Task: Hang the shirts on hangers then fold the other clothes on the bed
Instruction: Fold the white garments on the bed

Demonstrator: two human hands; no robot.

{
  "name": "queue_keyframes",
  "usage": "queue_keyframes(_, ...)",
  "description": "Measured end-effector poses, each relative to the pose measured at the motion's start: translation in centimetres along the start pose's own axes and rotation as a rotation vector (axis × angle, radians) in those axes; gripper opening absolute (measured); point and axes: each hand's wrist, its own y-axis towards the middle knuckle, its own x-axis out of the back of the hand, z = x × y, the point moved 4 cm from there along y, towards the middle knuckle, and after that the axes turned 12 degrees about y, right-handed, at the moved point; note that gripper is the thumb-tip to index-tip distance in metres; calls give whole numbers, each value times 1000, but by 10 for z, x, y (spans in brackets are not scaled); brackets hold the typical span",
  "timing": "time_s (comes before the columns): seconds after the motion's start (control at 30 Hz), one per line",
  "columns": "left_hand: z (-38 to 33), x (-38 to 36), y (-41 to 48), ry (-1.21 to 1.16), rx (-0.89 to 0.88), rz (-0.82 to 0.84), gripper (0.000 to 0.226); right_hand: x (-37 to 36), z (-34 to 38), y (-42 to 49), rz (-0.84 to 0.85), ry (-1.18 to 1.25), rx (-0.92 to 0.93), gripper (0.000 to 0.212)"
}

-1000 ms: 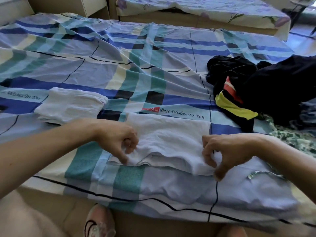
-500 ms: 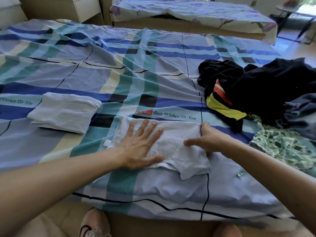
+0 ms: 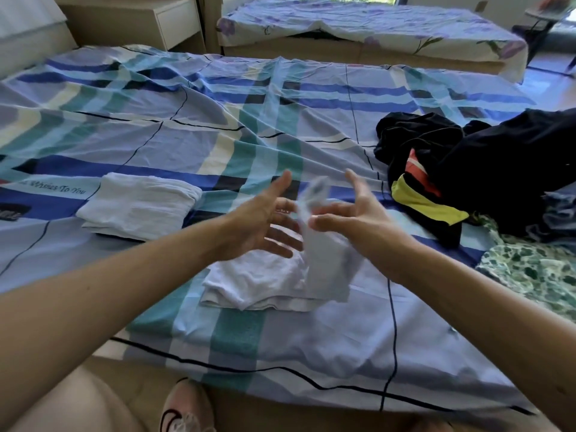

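Just below the middle of the frame, my left hand (image 3: 261,222) and my right hand (image 3: 349,219) hang over the bed (image 3: 280,344), palms turned toward each other and fingers spread loose. Between them a flap of the white garment (image 3: 258,283) stands up, smeared by motion, so I cannot tell whether either hand really grips it; the fingers look parted, not clenched. Most of that garment lies folded on the checked sheet directly under my hands, near the bed's lower edge. At middle left of the frame a second white piece (image 3: 140,207) sits neatly folded, well apart from the first. At right, a heap of dark clothes (image 3: 486,163) with a yellow and red patch lies crumpled, and a green patterned cloth (image 3: 530,269) rests just below it. My shoe (image 3: 184,406) shows at the bottom edge.
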Motion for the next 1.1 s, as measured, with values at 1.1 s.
queue_keyframes(1.1,69,36,15,1546,-188,58,87,-55,-76,17,71,-956,218,76)
